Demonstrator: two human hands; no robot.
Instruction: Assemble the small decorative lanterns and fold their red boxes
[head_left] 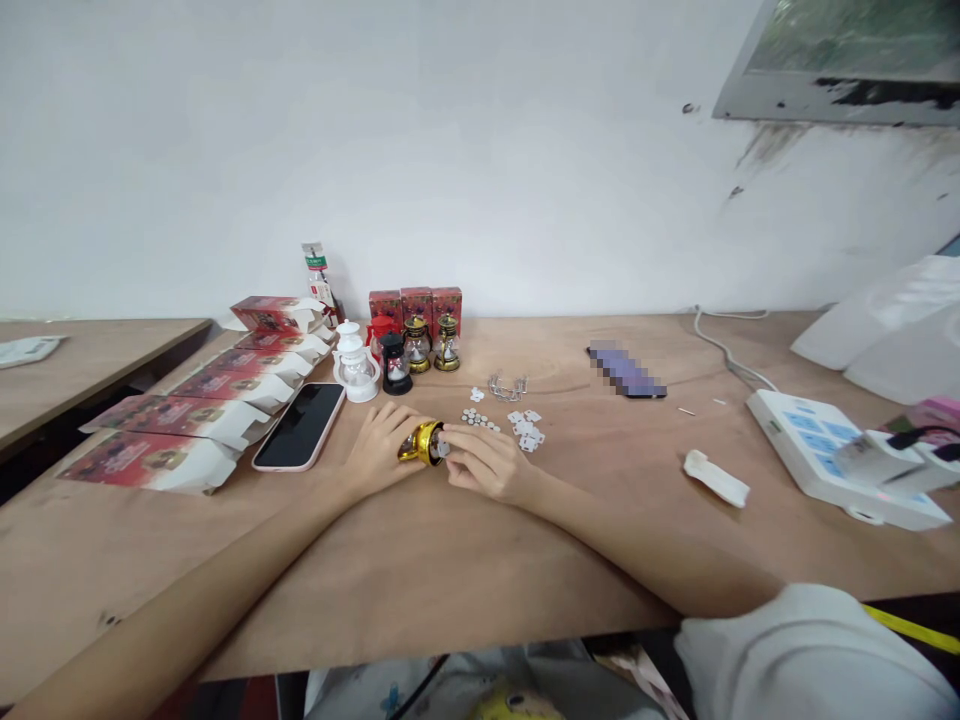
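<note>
Left hand (386,445) was wrapped around a gold lantern (426,442), tipped on its side above the near-middle of the table (480,560). Its open end was turned toward the right hand (487,460), by which a small pale piece (443,449) was pinched at the opening; exact seating was hidden by the fingers.

Risks, as judged: piece could be jammed or bent if pushed in skewed, since the opening was mostly masked. Lantern could be spun or dropped if the grip on that glossy, curved body were loosened.

Just beyond the hands, coin-like discs (480,420) and flat white pieces (526,430) were scattered loose; these could be swept or mixed by a careless right-hand swing. Wire handles (508,387) were heaped behind them, likely to be snagged on each other if one were pulled.

Further back, a white lantern (357,368) and a black lantern (395,366) were stood near red boxes (416,303). A pink-edged phone (300,428) was laid beside the left hand, exposed to a dropped lantern.
</note>
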